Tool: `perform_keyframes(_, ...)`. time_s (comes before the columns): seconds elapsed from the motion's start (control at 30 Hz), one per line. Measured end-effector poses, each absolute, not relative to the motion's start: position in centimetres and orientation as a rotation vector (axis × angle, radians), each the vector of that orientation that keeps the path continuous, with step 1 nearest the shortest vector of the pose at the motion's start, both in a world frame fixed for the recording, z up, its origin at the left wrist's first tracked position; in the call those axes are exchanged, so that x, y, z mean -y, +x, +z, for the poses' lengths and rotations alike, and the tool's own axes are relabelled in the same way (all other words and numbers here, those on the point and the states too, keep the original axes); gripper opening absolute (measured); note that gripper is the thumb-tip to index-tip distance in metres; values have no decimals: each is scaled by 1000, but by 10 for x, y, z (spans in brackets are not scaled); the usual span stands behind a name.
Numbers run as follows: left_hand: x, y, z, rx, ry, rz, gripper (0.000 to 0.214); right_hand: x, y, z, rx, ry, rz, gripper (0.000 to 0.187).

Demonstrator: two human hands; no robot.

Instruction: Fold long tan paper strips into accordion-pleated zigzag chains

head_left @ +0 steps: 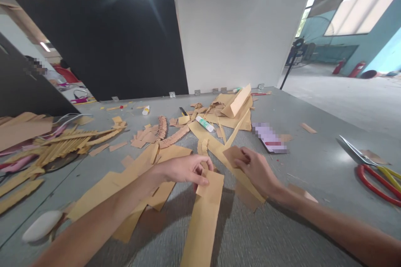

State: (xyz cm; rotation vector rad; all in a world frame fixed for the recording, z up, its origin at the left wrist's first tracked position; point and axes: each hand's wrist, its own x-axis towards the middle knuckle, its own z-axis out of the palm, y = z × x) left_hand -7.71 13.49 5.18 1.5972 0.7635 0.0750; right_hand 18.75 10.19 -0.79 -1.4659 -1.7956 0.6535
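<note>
Holding paper in both hands above a scrap-strewn worktop

A long tan strip (200, 229) is held upright-leaning at its upper end by the left hand (186, 170), with the thumb pressed on the paper and the other fingers bent behind it. The strip runs down towards the near side of the worktop (313, 162), past the lower limit of the view. Whether a separate small piece is laid over that end, or the end itself is folded, cannot be told for sure. A small brown piece (232, 156) is pinched by the closed fingers of the right hand (258, 171), over a flat yellow strip (219, 149) that slants across the middle of the worktop.

Beyond the hands, a glue stick (204, 124) is seen lying on its side, with a pleated strip (162, 128) to its left. Near the far edge, creased paper (235, 106) is heaped before a white panel (238, 37). Towards the right edge, scissors (377, 173) with red and yellow handles are left with their blades pointed to the far side; a lilac packet (269, 137) is placed between them and the heap. Towards the left edge, folded tan strips (62, 150) are piled.
</note>
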Motion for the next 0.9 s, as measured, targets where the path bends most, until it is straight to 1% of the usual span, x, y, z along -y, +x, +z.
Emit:
perform_keyframes(0.07,-134,-74,43,-754,1521,129,43,-102,185,-6,1677,-1383,727,19)
perform_keyframes(0.13,-132,-66,29,-805,1504,333,45,-101,182,-6,1523,-1260,818,24)
perform_keyframes(0.2,-129,-56,13,-868,1512,545,44,-98,179,-7,1417,-1171,852,25)
perform_keyframes(0.4,-115,-36,-17,-843,1456,773,34,-92,180,-12,1596,-1163,748,22)
perform_keyframes(0.53,-112,-34,-17,-816,1444,857,27,-93,183,-12,1725,-1154,648,8)
perform_keyframes(0.57,-112,-34,-17,-813,1442,870,26,-93,183,-11,1774,-1139,617,8)
perform_keyframes(0.7,-111,-35,-16,-771,1438,865,27,-93,184,-10,1928,-1014,517,15)
perform_keyframes(0.77,-110,-36,-17,-728,1423,826,34,-91,184,-10,1959,-964,477,19)
perform_keyframes(0.83,-110,-36,-17,-708,1392,815,41,-89,183,-11,1945,-988,464,18)
perform_keyframes(0.9,-111,-36,-17,-720,1355,848,39,-87,181,-12,1890,-1062,450,21)
